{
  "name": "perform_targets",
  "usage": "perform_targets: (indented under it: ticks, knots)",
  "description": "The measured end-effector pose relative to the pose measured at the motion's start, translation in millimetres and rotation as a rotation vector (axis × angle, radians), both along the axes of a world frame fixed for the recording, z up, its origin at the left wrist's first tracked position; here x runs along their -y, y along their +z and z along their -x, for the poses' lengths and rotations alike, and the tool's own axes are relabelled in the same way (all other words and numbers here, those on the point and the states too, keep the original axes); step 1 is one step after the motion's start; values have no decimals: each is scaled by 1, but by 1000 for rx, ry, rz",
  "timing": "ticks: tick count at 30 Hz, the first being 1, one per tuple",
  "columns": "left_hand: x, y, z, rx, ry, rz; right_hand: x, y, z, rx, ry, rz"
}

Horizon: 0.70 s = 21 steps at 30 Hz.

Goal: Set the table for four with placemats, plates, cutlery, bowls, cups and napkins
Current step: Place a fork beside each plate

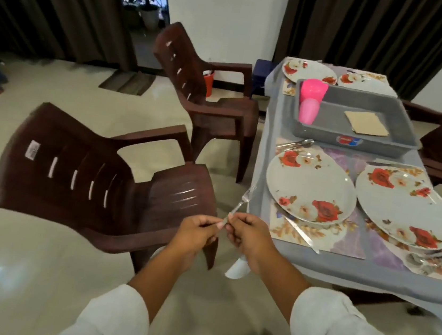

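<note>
The fork (242, 201) is being held in the air just off the near left corner of the counter (341, 268), its tines tilting up and toward the counter edge and its handle end running down between the two hands. The left grip (196, 232) is pinching the very end of the handle between thumb and curled fingertips, closed narrowly on it. The right grip (250, 236) is curling around the same handle just beside it, thumb and forefinger also closed on the metal, so the two are nearly touching. Both forearms are coming out of pale rolled sleeves. On the grey cloth covering the counter, a flowered plate (311, 184) is sitting on a printed placemat (314, 234) nearest the fork, with a knife (301, 233) lying on the mat along its near side and a spoon (296, 143) lying beyond it. A second flowered plate (404, 206) is sitting to its right with more cutlery (426, 258) by its near edge, too blurred to sort. Behind them a grey tub (356, 145) is holding stacked pink cups (310, 100) and a tan folded napkin (367, 124), and two more plates (308, 71) are lying at the far end. Brown plastic chairs (74, 171) are standing on the pale glossy floor to the left, with dark curtains hanging along the white wall.
</note>
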<state>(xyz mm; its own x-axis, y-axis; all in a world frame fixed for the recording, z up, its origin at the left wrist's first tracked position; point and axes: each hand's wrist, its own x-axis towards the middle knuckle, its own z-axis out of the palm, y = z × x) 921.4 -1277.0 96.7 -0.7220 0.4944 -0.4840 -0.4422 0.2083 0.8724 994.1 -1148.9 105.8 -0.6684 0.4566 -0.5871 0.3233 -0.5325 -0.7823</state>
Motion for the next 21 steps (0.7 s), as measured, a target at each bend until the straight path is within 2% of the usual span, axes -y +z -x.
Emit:
perform_targets:
  ticks: [9, 15, 21]
  knots:
    - [96, 2, 94, 23, 125, 17, 83, 0, 112, -5, 49, -25]
    - [133, 7, 195, -3, 88, 138, 120, -15, 212, -59, 1, 122]
    - [173, 25, 294, -112, 40, 222, 157, -9, 306, -109, -34, 248]
